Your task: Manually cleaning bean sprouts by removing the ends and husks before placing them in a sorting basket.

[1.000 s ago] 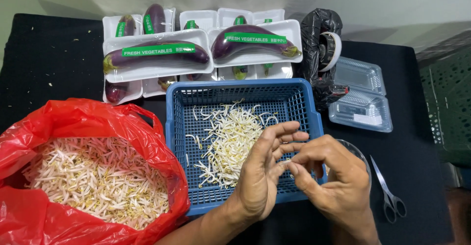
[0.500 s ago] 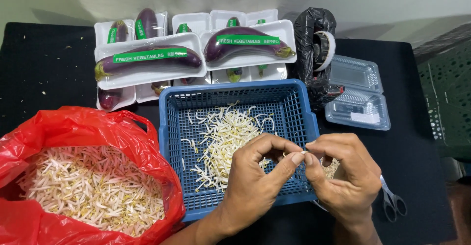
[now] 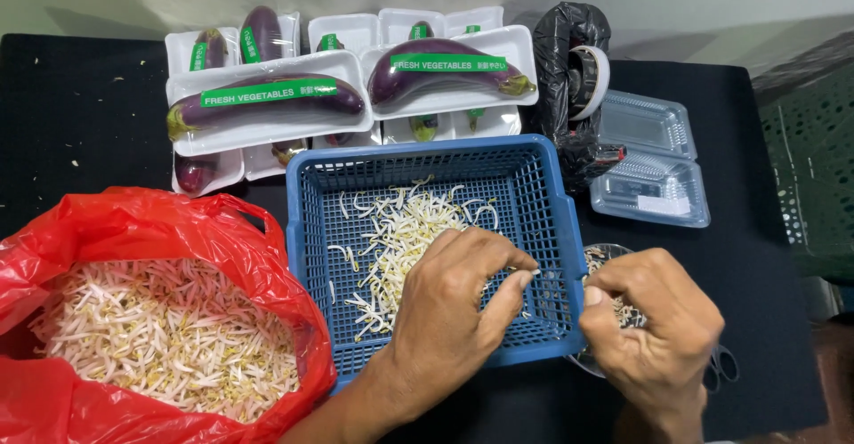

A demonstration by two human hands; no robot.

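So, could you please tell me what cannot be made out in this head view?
- Small bowl beside the blue basket: mostly covered by the right hand; its contents barely show.
- Scissors: only the handles show, behind the right hand.
- What the left hand pinches: too small to tell.
- Rear eggplant trays: hidden by the front trays.
- Red bag: cut off by the left and bottom edges.

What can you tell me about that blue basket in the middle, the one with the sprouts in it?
The blue basket is a square, shallow tray of what looks like plastic, with mesh walls and floor and a solid rim. It sits flat on the black table, its left side against the red bag. A loose scatter of pale bean sprouts lies inside. The left hand reaches over its near edge into it; the right hand is just outside its right wall.
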